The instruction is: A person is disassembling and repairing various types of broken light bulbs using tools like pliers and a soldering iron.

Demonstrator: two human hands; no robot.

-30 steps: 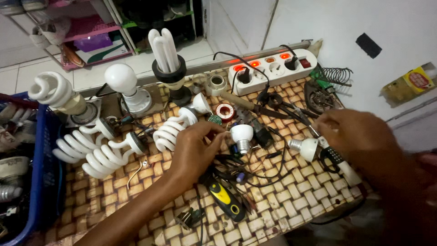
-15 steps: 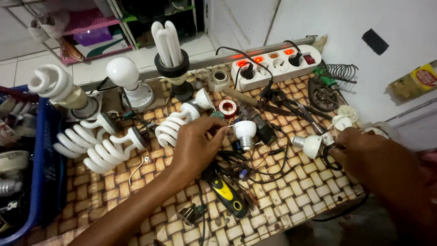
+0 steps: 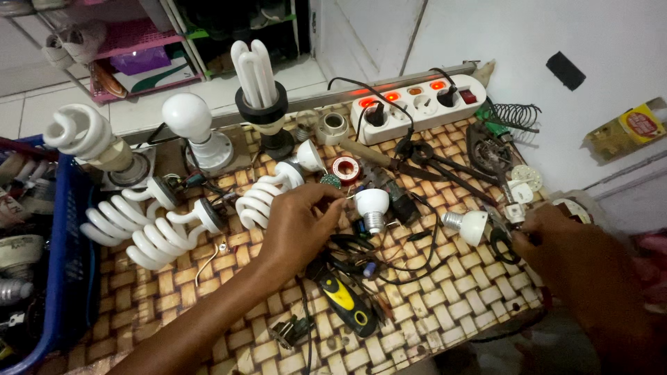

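My left hand (image 3: 299, 223) rests on the woven tabletop (image 3: 445, 312) with its fingertips pinched on a thin wire beside an upside-down white bulb housing (image 3: 373, 206). A small green circuit board (image 3: 329, 182) lies just beyond the fingers. My right hand (image 3: 559, 239) is at the table's right edge, its fingertips at a dark cable loop (image 3: 497, 244). What those fingers hold is hidden. A small white bulb (image 3: 470, 226) lies on the table just left of that hand.
Several spiral lamps (image 3: 156, 232) lie at the left and a tube lamp (image 3: 257, 90) stands at the back. A lit power strip (image 3: 417, 107) is at the back right. A yellow-black tool (image 3: 345, 302), pliers (image 3: 445, 163), red tape (image 3: 344, 169) and a blue crate (image 3: 59, 278) are also in view.
My right hand has drawn back to the right, away from the small white bulb, which now lies on the table. My left hand has stayed by the bulb housing.
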